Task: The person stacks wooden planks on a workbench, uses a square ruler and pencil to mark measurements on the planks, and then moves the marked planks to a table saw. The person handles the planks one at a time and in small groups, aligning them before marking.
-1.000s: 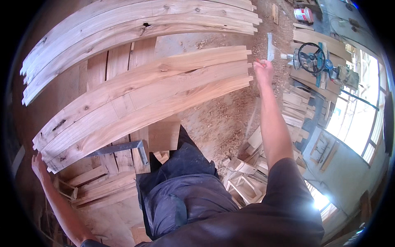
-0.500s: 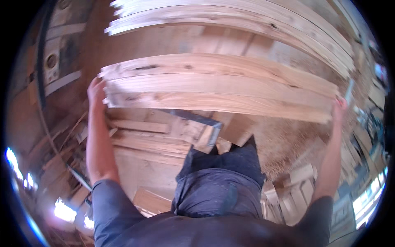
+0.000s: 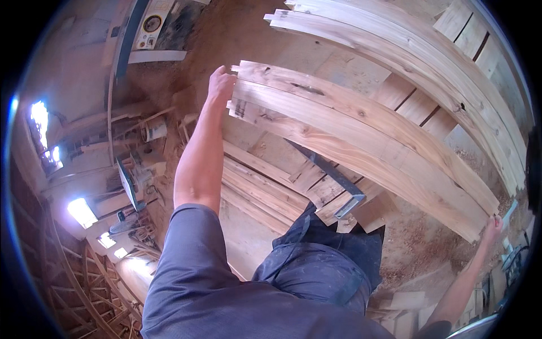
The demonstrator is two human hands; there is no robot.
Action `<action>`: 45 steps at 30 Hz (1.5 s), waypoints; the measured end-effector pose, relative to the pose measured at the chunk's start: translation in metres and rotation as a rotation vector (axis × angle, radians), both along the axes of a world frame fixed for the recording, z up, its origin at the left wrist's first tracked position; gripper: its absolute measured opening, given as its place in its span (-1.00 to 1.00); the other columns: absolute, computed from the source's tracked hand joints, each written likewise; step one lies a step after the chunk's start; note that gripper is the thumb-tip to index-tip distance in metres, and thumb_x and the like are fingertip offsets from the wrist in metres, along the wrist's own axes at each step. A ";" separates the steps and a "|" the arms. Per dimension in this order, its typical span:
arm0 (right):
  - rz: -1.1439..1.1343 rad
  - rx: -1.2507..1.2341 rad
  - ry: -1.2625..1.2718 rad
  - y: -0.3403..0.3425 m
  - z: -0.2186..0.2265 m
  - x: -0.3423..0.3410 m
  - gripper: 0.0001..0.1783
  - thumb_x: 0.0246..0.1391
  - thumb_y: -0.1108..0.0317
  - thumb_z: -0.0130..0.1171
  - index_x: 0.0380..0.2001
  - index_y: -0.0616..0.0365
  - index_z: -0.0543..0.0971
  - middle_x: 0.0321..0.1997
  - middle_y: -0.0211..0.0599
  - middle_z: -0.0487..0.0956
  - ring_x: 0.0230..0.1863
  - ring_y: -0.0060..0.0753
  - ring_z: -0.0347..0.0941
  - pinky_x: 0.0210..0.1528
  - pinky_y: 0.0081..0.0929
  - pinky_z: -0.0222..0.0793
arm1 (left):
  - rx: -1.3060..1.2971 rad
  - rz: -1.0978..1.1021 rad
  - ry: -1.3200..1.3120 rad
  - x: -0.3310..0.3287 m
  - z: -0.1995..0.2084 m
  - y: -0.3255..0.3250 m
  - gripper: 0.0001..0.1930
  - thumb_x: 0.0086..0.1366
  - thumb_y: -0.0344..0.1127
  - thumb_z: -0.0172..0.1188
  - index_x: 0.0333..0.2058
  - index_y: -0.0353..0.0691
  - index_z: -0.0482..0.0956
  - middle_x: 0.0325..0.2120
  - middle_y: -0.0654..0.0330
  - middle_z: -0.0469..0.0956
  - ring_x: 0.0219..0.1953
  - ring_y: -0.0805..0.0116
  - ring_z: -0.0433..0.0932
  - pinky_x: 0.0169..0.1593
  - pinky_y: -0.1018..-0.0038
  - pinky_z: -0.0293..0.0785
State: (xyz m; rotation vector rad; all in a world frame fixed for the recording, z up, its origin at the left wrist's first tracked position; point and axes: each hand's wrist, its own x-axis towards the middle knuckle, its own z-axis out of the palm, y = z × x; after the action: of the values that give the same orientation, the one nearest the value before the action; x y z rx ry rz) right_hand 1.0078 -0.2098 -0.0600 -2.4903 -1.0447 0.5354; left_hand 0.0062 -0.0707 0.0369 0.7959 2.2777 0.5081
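Nearest the camera: the person's grey sleeve (image 3: 192, 265) and dark trousers (image 3: 322, 265), seen from above; both arms reach out to opposite ends of a small stack of long pale boards (image 3: 361, 135), knotty and rough-sawn, which runs from upper centre down to the lower right; left hand (image 3: 220, 85) is at the boards' upper-left end, grip closed on the end grain, fingers wrapped over the top edge; right hand (image 3: 492, 226) is at the lower-right end, pressed against the end of the stack, but it is small and near the rim, so cannot tell whether that grip is closed round the wood or just flat against it; under the boards: a slatted wooden platform (image 3: 271, 186) with a dark metal bar (image 3: 333, 181) lying across it; sawdust-covered floor (image 3: 423, 243) to the right of the trousers; farther out, upper right: a second, larger stack of similar planks (image 3: 429, 56), apart from the held boards; far left: a bucket (image 3: 153, 129) and wood offcuts on the floor, a machine (image 3: 152, 25) at the top edge, bright windows (image 3: 42, 121) along the left rim.
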 end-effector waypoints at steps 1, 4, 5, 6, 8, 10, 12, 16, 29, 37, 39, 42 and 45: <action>0.030 -0.025 -0.014 0.002 0.003 -0.003 -0.57 0.11 0.32 0.22 0.05 0.22 0.50 -0.08 -0.25 0.55 -0.07 -0.39 0.45 0.05 -0.45 0.35 | -0.025 -0.005 -0.012 0.001 0.005 -0.002 -0.23 0.18 -0.43 0.21 0.34 -0.48 0.10 0.36 -0.18 0.13 0.37 0.00 0.18 0.35 0.30 0.14; 0.102 -0.056 -0.078 0.004 0.009 -0.011 -0.58 0.11 0.30 0.21 0.03 0.22 0.51 -0.10 -0.26 0.56 -0.08 -0.40 0.45 0.04 -0.44 0.34 | 0.023 0.011 0.024 -0.009 -0.005 -0.007 -0.21 0.19 -0.42 0.21 0.35 -0.47 0.07 0.36 -0.15 0.13 0.35 0.03 0.22 0.30 0.30 0.23; 0.118 -0.061 -0.108 0.002 0.013 -0.012 -0.58 0.11 0.29 0.21 0.03 0.22 0.51 -0.11 -0.26 0.56 -0.09 -0.40 0.45 0.03 -0.44 0.34 | 0.009 0.018 0.009 -0.002 -0.004 -0.005 -0.21 0.20 -0.42 0.21 0.35 -0.47 0.05 0.36 -0.14 0.14 0.34 0.04 0.23 0.28 0.30 0.25; 0.134 -0.082 -0.133 0.002 0.013 -0.015 -0.58 0.11 0.29 0.21 0.03 0.22 0.51 -0.12 -0.26 0.56 -0.09 -0.40 0.45 0.03 -0.44 0.35 | 0.075 0.013 0.030 -0.016 -0.021 -0.006 -0.28 0.19 -0.43 0.19 0.31 -0.44 0.17 0.27 -0.09 0.27 0.26 0.10 0.32 0.22 0.32 0.31; 0.151 -0.141 -0.229 0.002 0.025 -0.017 -0.57 0.11 0.28 0.22 0.02 0.23 0.52 -0.13 -0.27 0.56 -0.10 -0.40 0.45 0.01 -0.44 0.35 | 0.066 -0.086 -0.086 -0.011 -0.028 -0.002 -0.55 0.14 -0.48 0.12 0.07 -0.31 0.51 -0.10 0.14 0.56 -0.07 0.29 0.50 -0.01 0.36 0.44; 0.220 -0.115 -0.129 0.012 0.022 -0.024 -0.54 0.10 0.25 0.24 0.03 0.24 0.51 -0.10 -0.22 0.57 -0.07 -0.36 0.47 0.03 -0.42 0.37 | 0.119 -0.137 0.049 -0.047 -0.049 -0.015 -0.66 0.13 -0.47 0.11 -0.07 -0.27 0.58 -0.23 0.21 0.57 -0.19 0.36 0.51 -0.12 0.39 0.44; 0.170 -0.112 -0.247 0.006 0.027 -0.019 -0.50 0.06 0.22 0.28 0.02 0.26 0.50 -0.08 -0.14 0.58 -0.05 -0.31 0.51 0.05 -0.42 0.38 | 0.130 -0.073 -0.032 -0.023 -0.053 -0.013 -0.50 0.19 -0.45 0.15 0.14 -0.38 0.44 -0.12 0.13 0.58 -0.15 0.40 0.53 -0.08 0.50 0.45; 0.135 -0.069 -0.182 0.012 0.029 -0.054 -0.52 0.05 0.26 0.27 0.01 0.27 0.49 -0.10 -0.14 0.59 -0.06 -0.30 0.52 0.03 -0.43 0.39 | 0.208 -0.076 0.167 -0.015 -0.042 -0.028 -0.38 0.17 -0.42 0.20 0.22 -0.46 0.31 -0.06 0.04 0.60 -0.07 0.34 0.56 0.02 0.48 0.43; 0.030 -0.010 -0.054 0.016 0.036 -0.070 -0.56 -0.05 0.34 0.29 -0.07 0.25 0.53 -0.20 -0.27 0.58 -0.19 -0.40 0.50 -0.06 -0.44 0.39 | -0.116 -0.628 -0.053 0.328 -0.018 -0.264 -0.61 0.02 -0.16 0.47 -0.31 -0.26 0.50 -0.31 0.01 0.50 -0.22 0.01 0.50 -0.14 0.17 0.45; 0.011 -0.009 -0.110 0.014 0.028 -0.069 -0.54 -0.02 0.27 0.27 -0.02 0.17 0.53 -0.16 -0.20 0.61 -0.11 -0.28 0.54 -0.01 -0.37 0.38 | -0.065 -0.760 0.133 0.345 -0.030 -0.271 -0.61 -0.01 -0.24 0.43 -0.30 -0.28 0.46 -0.29 -0.03 0.43 -0.17 -0.07 0.46 -0.12 0.13 0.42; 0.012 0.032 -0.091 0.012 0.026 -0.061 -0.53 -0.02 0.24 0.27 -0.01 0.15 0.53 -0.16 -0.18 0.61 -0.10 -0.24 0.54 0.01 -0.35 0.38 | -0.036 -0.711 0.090 0.342 -0.032 -0.275 -0.67 0.00 -0.27 0.40 -0.35 -0.28 0.46 -0.35 -0.03 0.44 -0.25 -0.08 0.48 -0.19 0.13 0.43; 0.020 -0.029 -0.194 0.020 0.034 -0.076 -0.52 -0.02 0.22 0.27 0.00 0.16 0.53 -0.14 -0.18 0.61 -0.11 -0.25 0.53 0.01 -0.36 0.38 | -0.069 -0.627 -0.016 0.321 -0.024 -0.290 -0.73 0.02 -0.30 0.36 -0.40 -0.30 0.47 -0.43 -0.02 0.46 -0.34 -0.09 0.50 -0.27 0.14 0.45; -0.010 -0.012 -0.199 0.016 0.051 -0.083 -0.49 -0.04 0.22 0.30 -0.01 0.18 0.53 -0.13 -0.16 0.60 -0.10 -0.26 0.53 0.01 -0.38 0.38 | -0.146 -0.645 -0.052 0.287 0.016 -0.310 -0.76 0.05 -0.29 0.34 -0.39 -0.31 0.54 -0.45 -0.01 0.50 -0.39 -0.02 0.53 -0.30 0.17 0.47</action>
State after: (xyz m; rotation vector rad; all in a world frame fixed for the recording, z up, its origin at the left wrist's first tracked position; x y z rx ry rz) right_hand 0.9243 -0.1938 -0.0091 -2.5996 -1.1032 0.2954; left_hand 0.2933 -0.3810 0.0527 1.3421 1.8377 0.0604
